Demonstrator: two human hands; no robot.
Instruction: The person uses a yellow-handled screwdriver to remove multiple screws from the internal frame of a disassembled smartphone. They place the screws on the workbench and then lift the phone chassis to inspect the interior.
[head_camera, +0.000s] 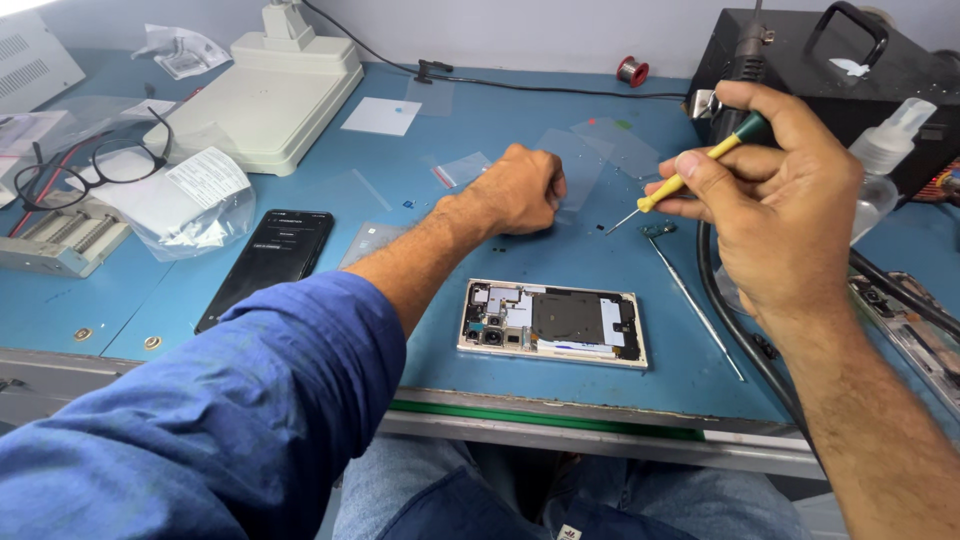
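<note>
The right hand (780, 200) has its fingers (700, 172) grasping a small yellow screwdriver (690, 175) above the surface (440, 170), tip pointing left. The left hand (520, 190) rests mid-surface, its fingers clenched on nothing I can see. An opened phone (553, 323) lies near the front edge, a black phone (268, 262) to its left.

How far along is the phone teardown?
Done: the opened phone lies back-off near the bench edge, its boards and shield bare.
In hand: the right hand holds a small yellow screwdriver, tip down over the blue mat; the left hand is closed, knuckles on the mat.
Left: the inner plates sit in place in the frame.
</note>
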